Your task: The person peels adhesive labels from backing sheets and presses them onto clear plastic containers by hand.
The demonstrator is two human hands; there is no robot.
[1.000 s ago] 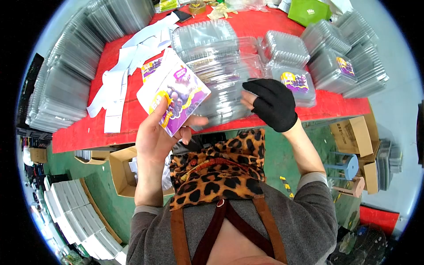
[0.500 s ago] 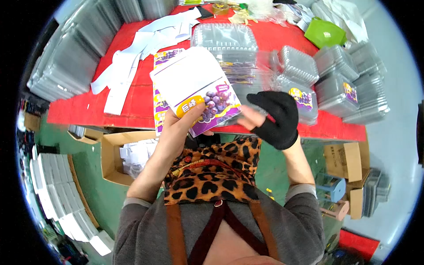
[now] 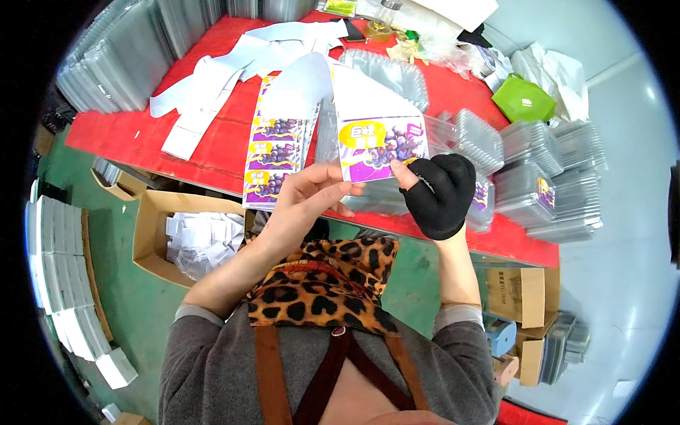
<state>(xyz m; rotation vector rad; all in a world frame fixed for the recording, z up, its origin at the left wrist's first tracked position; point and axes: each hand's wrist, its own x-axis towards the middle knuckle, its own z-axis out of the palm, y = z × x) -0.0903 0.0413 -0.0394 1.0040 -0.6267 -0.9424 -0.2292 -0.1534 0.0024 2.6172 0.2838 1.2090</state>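
Note:
A grape label (image 3: 379, 152), purple and yellow with white backing paper curling up behind it, is held upright in front of me. My right hand (image 3: 440, 195), in a black glove with bare fingertips, pinches its lower right part, thumb on the printed face. My bare left hand (image 3: 312, 195) has its thumb and fingers closed at the lower left corner. Left of it, a stack of printed grape label sheets (image 3: 271, 154) lies on the red table, overhanging the front edge. Behind the label, clear plastic boxes (image 3: 389, 71) are partly hidden.
Clear clamshell boxes (image 3: 520, 188), some labelled, stand at the right; tall stacks of clear lids (image 3: 117, 67) line the left. White paper strips (image 3: 202, 99) lie across the red table (image 3: 106, 138). A green bag (image 3: 524, 99) sits back right. Below is a carton (image 3: 152, 237) of paper scraps.
My right hand has come in to grip the label's right side. The label has shifted right and turned more upright, and my left hand has moved to its lower left corner.

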